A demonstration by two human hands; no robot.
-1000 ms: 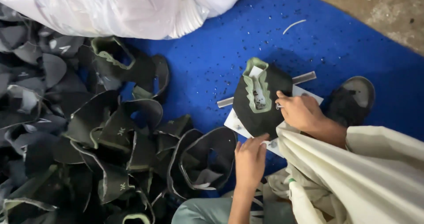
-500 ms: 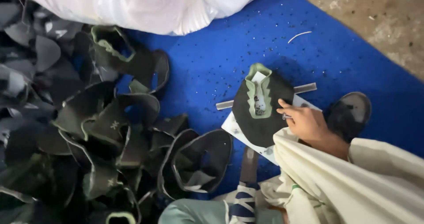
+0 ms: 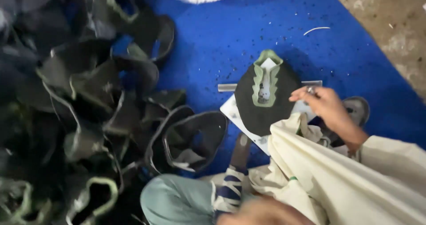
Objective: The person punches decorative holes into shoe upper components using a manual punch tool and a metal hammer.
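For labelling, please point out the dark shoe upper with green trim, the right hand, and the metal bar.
dark shoe upper (image 3: 284, 105), head view, dark side panel.
right hand (image 3: 326, 105), head view, back.
metal bar (image 3: 227, 87), head view, left end.

shoe upper (image 3: 266, 98) black, pale green trim, white tongue | mat (image 3: 213, 43) bright blue, dark specks | pile of uppers (image 3: 88, 118) at 9 o'clock black/grey, some green edges | cloth (image 3: 355, 180) cream | sock (image 3: 228, 191) navy-white striped

- single head cam, steep downward look at blue mat (image 3: 222, 43), close range
- wearer's lap and cream cloth (image 3: 355, 180) fill 5 o'clock
- dark shoe uppers pile (image 3: 80, 118) at 9 o'clock
- bare floor (image 3: 386, 21) at 1 o'clock
- no second view, nothing shared
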